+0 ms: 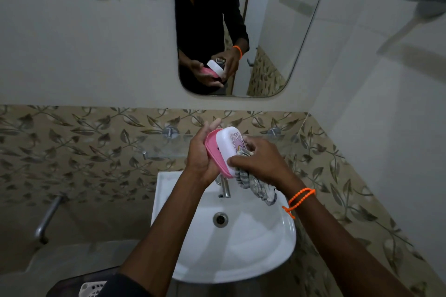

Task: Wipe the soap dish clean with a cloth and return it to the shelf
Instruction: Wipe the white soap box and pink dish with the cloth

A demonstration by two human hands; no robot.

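Pink and white plastic meet in the soap dish (223, 150), which your left hand (201, 155) grips from behind: the fingers (212, 125) curl round its far end and the palm backs the pink tray. The white lid faces you, tilted on edge, printed with a faint pattern near its right end. Whether any soap lies inside cannot be told, since lid and tray sit together. Your right hand (261, 160) pinches a striped grey cloth (255, 187) against the lid's right end, thumb on the lower rim, fingers curled over the bunched fabric; the loose tail of the cloth hangs down below the wrist. An orange beaded band (300, 198) circles that wrist.

Dish and cloth are held in the air, above the chrome tap (225, 187) and the rear rim of the white basin (241, 236). The basin holds nothing but its metal drain (220, 219). Just behind your hands, a glass shelf (159, 146) on chrome brackets is fixed to the leaf-patterned tile; nothing on it can be made out. Above, the mirror (265, 31) reflects both hands with the dish. At the lower left edge, part of a white perforated basket (93, 288) shows, contents unseen.
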